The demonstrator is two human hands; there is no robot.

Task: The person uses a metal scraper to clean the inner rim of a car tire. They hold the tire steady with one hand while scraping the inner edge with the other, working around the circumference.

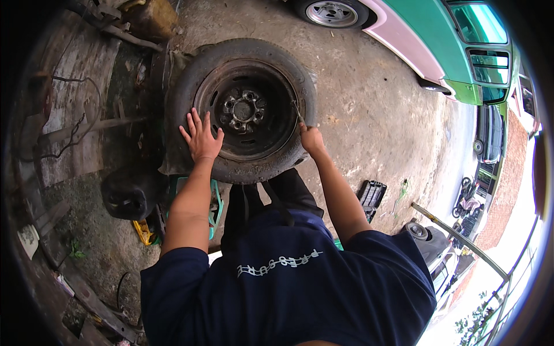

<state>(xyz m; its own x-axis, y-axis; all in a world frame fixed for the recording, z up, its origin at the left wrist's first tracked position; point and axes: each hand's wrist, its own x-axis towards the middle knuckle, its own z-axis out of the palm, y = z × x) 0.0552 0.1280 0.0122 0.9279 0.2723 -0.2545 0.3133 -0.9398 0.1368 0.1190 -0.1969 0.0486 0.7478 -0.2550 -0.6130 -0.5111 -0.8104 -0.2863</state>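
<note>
A worn black tyre (183,81) lies in front of me, mounted on a dark, rusty steel wheel rim (264,149) with slots and a ring of holes around its hub. My left hand (203,138) rests open on the tyre's near left side, fingers spread across the sidewall to the rim's edge. At the right side, my right hand (312,139) is closed around a slim screwdriver-like tool (299,113). Its narrow tip reaches the rim's right edge, where rim and tyre meet; whether it is wedged in, I cannot tell.
Wooden boards (75,153) and a black plastic container (128,195) stand at the left. Green plastic legs (217,210) show near my knees. A black tray-like case (372,195) lies on the concrete floor at the right. A green and pink vehicle (412,43) is parked at the far right.
</note>
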